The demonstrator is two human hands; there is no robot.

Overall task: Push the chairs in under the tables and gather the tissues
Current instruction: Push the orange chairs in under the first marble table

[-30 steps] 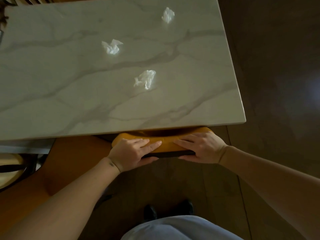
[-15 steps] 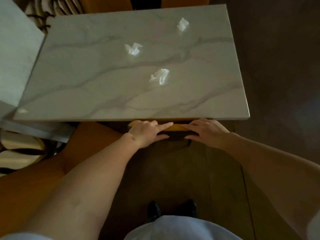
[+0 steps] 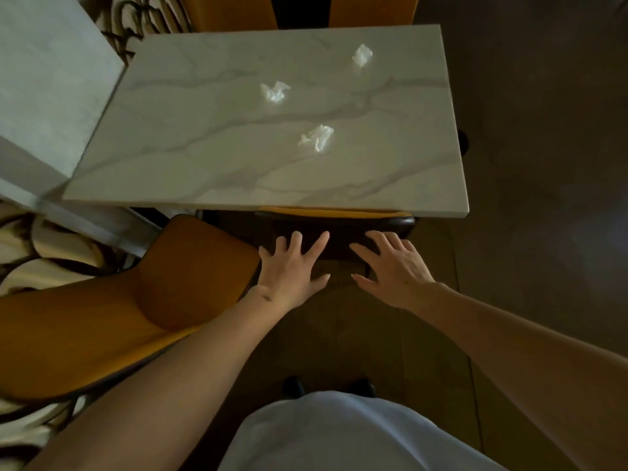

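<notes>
Left hand (image 3: 291,266), right hand (image 3: 394,266): fingers spread, released, grasping nothing, just off chair back (image 3: 334,220). Chair tucked under marble table (image 3: 190,158). Three crumpled tissues (image 3: 317,138) on tabletop, apart.

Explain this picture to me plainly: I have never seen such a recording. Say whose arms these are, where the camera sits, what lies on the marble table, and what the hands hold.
There is no machine here. The camera sits on a person's head and looks down, so the two bare arms are the wearer's own. The left hand and the right hand are spread open, holding nothing, in front of the dark back of a chair tucked under the marble table; whether they touch it is unclear. Three crumpled tissues lie on the tabletop: a near one, a middle one and a far one. An orange chair stands at the left, not pushed in.
</notes>
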